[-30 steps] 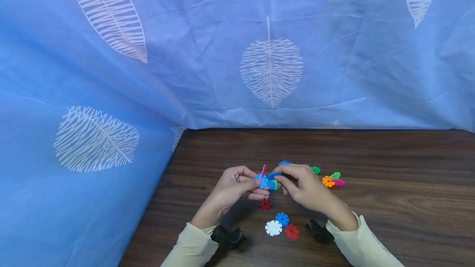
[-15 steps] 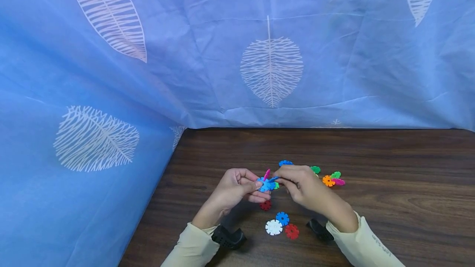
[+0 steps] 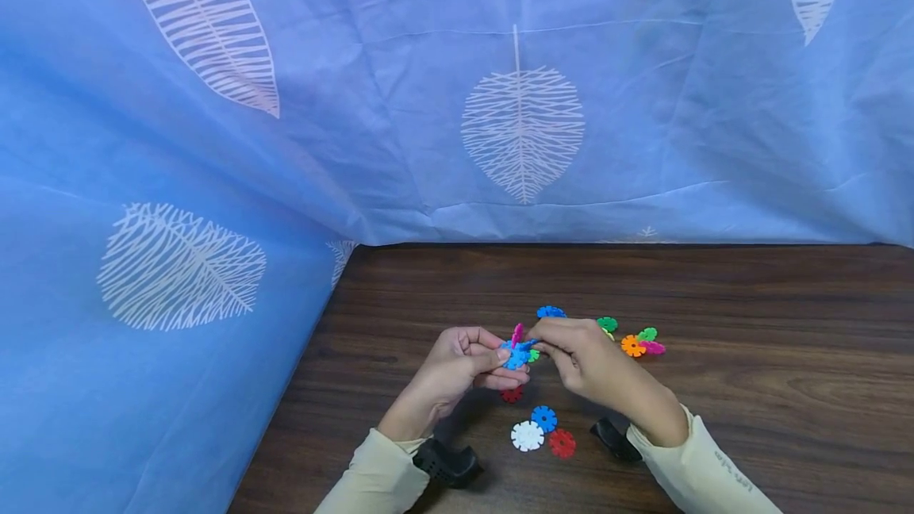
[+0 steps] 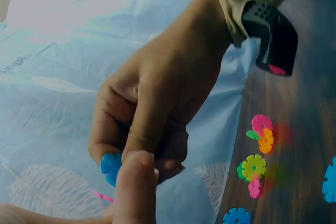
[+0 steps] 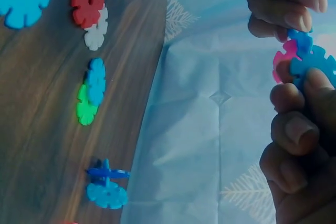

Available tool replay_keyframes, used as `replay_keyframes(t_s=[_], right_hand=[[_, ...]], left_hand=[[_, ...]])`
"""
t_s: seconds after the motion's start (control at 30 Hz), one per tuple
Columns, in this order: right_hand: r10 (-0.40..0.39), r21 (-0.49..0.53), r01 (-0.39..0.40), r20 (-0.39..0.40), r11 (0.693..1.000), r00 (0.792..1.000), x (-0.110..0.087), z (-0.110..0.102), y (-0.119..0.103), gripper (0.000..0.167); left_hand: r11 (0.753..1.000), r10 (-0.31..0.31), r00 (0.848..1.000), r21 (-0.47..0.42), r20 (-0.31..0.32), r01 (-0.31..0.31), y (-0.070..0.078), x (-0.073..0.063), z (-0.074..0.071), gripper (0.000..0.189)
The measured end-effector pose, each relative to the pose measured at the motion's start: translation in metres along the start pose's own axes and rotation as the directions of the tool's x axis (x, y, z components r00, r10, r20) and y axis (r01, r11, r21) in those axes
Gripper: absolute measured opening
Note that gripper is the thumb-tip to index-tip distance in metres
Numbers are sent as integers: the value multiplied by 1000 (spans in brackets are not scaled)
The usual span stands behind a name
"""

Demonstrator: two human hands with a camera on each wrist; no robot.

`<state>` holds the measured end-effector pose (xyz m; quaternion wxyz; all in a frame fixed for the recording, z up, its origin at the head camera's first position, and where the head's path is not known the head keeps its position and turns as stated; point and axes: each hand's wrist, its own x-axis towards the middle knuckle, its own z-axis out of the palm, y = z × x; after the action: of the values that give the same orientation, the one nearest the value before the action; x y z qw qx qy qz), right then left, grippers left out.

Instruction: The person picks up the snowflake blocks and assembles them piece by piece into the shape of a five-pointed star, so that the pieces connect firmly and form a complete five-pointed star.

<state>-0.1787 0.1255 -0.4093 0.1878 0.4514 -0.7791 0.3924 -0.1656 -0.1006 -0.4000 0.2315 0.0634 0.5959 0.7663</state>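
Above the table, my left hand pinches a light blue notched plastic disc between thumb and fingers. A pink disc stands up from its far side, and a bit of green disc shows at its right. My right hand pinches a darker blue disc, edge-on and right at the light blue one. In the right wrist view the light blue disc overlaps the pink disc between the fingers. Fingers hide most of the blue disc in the left wrist view.
Nearest the body on the wooden table lie a white disc, a blue disc and a red disc. Another red disc lies below the left hand. Joined orange, green and pink discs lie right; blue discs lie behind.
My left hand has shifted slightly right with the light blue and pink discs. The darker blue disc in my right hand has turned from face-up to nearly edge-on.
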Motion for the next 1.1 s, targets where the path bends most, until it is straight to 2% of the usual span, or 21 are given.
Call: replay_keyframes(t_s=[0.13, 0.33, 0.4, 0.57, 0.7, 0.83, 1.0, 1.1], right_hand=[[-6, 18, 6, -7, 1000, 1000, 2, 0, -1, 34], [34, 90, -31, -29, 995, 999, 2, 1, -3, 34], [31, 58, -30, -25, 998, 999, 2, 1, -5, 34], [37, -113, -32, 43, 993, 998, 2, 1, -11, 34], [56, -126, -47, 68, 991, 996, 3, 0, -12, 30], [36, -86, -31, 58, 996, 998, 2, -2, -10, 26], [108, 12, -109, 98, 994, 989, -5, -9, -14, 24], [125, -43, -121, 84, 992, 989, -10, -12, -14, 26]], left_hand=[[1000, 2, 1000, -21, -16, -2, 0, -1, 2, 4], [998, 11, 1000, -64, -18, -12, 1, -4, 5, 6], [998, 12, 999, -68, -30, -14, 1, -5, 6, 7], [999, 12, 998, -46, -69, -15, -1, -5, 8, 8], [999, 18, 996, -32, -82, -20, -2, -4, 8, 6], [999, 27, 998, -26, -58, -29, -4, -1, 7, 4], [1000, 18, 1000, 20, -11, -18, -9, 5, 6, 13], [995, 27, 1000, 99, 10, -28, -11, 7, 3, 16]])
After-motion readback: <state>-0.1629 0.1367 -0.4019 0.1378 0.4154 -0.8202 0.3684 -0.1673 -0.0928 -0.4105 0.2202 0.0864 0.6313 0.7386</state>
